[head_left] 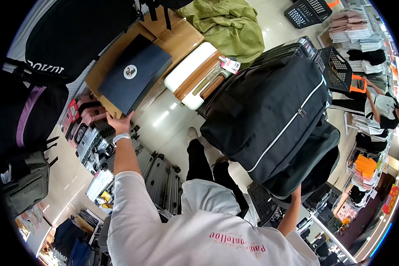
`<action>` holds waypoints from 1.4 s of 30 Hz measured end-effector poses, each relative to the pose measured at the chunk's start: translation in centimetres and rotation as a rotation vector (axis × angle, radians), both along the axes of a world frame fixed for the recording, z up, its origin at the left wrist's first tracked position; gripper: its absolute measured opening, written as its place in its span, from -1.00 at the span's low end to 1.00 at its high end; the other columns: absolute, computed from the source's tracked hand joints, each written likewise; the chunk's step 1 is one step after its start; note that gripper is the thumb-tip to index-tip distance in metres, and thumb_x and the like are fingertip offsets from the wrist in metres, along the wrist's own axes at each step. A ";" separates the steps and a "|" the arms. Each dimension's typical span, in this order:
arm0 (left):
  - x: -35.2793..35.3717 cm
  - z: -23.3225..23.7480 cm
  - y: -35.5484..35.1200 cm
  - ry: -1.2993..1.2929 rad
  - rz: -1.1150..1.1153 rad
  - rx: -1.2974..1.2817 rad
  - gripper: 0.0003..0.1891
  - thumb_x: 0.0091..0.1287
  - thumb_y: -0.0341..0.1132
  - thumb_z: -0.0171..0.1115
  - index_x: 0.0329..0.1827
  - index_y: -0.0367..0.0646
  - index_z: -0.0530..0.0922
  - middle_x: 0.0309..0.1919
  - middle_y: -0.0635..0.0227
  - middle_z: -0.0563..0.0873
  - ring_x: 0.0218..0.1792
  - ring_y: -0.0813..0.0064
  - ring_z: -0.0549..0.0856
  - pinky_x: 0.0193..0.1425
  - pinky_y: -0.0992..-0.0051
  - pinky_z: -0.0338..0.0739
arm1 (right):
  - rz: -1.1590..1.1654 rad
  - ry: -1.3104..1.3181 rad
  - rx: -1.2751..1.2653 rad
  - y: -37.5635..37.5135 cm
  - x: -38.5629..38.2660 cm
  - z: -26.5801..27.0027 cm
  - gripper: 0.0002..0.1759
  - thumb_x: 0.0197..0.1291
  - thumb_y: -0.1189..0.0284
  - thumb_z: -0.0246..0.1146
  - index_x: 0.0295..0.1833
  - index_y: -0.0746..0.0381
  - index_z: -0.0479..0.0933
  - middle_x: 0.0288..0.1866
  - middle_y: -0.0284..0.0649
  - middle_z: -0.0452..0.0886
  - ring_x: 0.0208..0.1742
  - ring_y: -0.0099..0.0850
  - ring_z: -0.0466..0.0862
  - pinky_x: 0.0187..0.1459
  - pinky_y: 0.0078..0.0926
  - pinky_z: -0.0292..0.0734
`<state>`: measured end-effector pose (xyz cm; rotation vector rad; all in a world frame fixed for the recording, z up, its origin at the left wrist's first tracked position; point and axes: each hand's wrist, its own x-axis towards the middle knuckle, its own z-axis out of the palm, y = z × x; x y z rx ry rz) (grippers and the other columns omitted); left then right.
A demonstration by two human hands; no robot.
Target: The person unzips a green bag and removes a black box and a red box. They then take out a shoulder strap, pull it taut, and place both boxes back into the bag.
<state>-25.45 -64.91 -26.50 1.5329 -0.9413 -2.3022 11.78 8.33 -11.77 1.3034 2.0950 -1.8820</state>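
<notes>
My left hand (119, 123) is at the near corner of a flat navy box (139, 84) with a round white sticker, its thumb and fingers spread against the edge. Beneath the navy box is a brown cardboard box (181, 35). On the right, my right hand (296, 192) reaches the lower edge of a dark grey-green bag (299, 162); its fingers are hidden. A large black bag (266, 115) with a white-trimmed zip lies over that bag. Between the two sides stands a white suitcase (186, 71) with brown trim and a paper tag.
Silver and grey suitcases (157, 177) line up below my left arm. Olive-green fabric (230, 26) lies at the top. A person (379, 108) at the right holds a black basket (334, 68) by its orange handle. Folded clothes (350, 26) fill shelves there.
</notes>
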 end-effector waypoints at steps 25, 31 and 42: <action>28.1 28.1 54.9 1.062 -1.929 -0.095 -0.53 0.12 -0.54 0.06 0.17 -0.33 0.46 0.07 0.01 0.57 0.18 0.12 0.54 0.32 0.32 0.39 | 0.336 -0.158 0.278 9.9 -6.7 -6.5 -0.23 0.18 0.15 0.26 0.33 0.50 0.28 0.31 0.18 0.43 0.32 -0.03 0.46 0.27 -0.21 0.39; 26.1 23.6 61.0 0.380 -1.775 -0.658 -0.51 0.14 -0.41 0.11 0.15 -0.49 0.38 0.04 -0.37 0.54 0.15 -0.22 0.52 0.27 0.11 0.40 | -0.159 -0.346 0.184 6.7 -7.0 2.1 -0.07 0.05 0.12 0.33 0.38 0.53 0.21 0.36 0.31 0.34 0.42 0.03 0.34 0.41 -0.27 0.20; 23.3 20.0 61.9 0.152 -1.670 -0.857 -0.31 0.23 -0.18 0.11 0.28 -0.64 0.30 0.19 -0.41 0.47 0.32 -0.15 0.44 0.43 0.29 0.26 | -0.269 -0.265 -0.644 8.4 -4.3 -1.1 0.00 0.06 -0.20 0.27 0.47 0.19 0.20 0.45 -0.04 0.31 0.41 0.00 0.32 0.39 0.18 0.10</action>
